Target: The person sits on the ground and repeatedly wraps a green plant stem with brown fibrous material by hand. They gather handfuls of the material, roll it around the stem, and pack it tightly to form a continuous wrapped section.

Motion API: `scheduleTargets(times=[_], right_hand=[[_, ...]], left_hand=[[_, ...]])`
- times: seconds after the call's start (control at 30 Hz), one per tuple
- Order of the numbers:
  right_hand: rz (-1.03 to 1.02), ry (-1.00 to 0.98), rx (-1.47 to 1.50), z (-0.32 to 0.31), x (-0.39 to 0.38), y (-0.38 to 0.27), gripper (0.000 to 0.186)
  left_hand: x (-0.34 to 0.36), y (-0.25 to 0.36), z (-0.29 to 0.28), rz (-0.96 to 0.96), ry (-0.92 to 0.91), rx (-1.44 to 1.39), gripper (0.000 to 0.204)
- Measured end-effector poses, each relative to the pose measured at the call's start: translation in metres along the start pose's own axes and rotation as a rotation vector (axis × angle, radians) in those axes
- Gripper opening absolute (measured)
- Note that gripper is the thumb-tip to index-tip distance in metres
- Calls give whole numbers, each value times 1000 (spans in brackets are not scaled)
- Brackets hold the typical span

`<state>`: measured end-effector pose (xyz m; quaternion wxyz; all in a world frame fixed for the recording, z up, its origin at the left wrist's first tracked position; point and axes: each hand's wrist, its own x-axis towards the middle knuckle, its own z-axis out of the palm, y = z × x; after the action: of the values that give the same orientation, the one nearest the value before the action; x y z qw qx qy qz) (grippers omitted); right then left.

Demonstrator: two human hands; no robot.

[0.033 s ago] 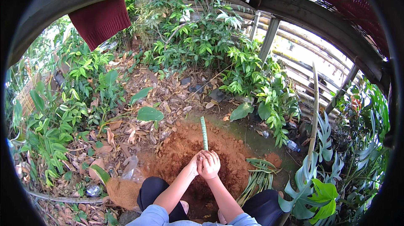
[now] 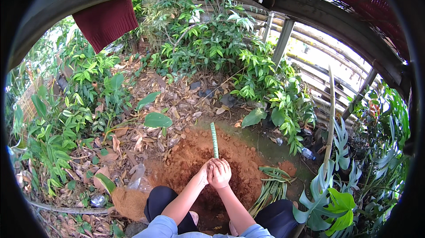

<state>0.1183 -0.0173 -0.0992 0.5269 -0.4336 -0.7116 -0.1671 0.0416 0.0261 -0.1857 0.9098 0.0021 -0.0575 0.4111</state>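
While the left hand (image 2: 203,173) and right hand (image 2: 221,175) cup together, whether clamped I cannot tell, at the base of the striped leaf (image 2: 214,139) inside the soil patch's (image 2: 244,160) edges, uneven pressure could crease or tilt it.

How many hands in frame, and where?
2. The left hand and the right hand are closed together around the lower part of the upright striped leaf, over the reddish soil. They overlap, so some fingers are hidden.
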Motion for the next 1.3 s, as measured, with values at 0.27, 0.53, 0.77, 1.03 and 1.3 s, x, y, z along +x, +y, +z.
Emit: scheduleTargets(times=[0.27,0.53,0.77,1.03,1.3], right_hand=[[31,-97,55,-7,1,5,12],[404,269,174,-29,17,-13,10],[287,-239,-231,-29,-8,-23,28],[-10,-227,-22,-1,-26,3,29],[274,-434,280,-19,-1,1,53]], left_hand=[[4,-11,42,22,-133,255,33],[-11,-29,85,6,284,254,40],[-8,-18,25,115,219,278,26],[-7,6,-20,36,191,-85,33],[-7,1,29,265,388,283,22]])
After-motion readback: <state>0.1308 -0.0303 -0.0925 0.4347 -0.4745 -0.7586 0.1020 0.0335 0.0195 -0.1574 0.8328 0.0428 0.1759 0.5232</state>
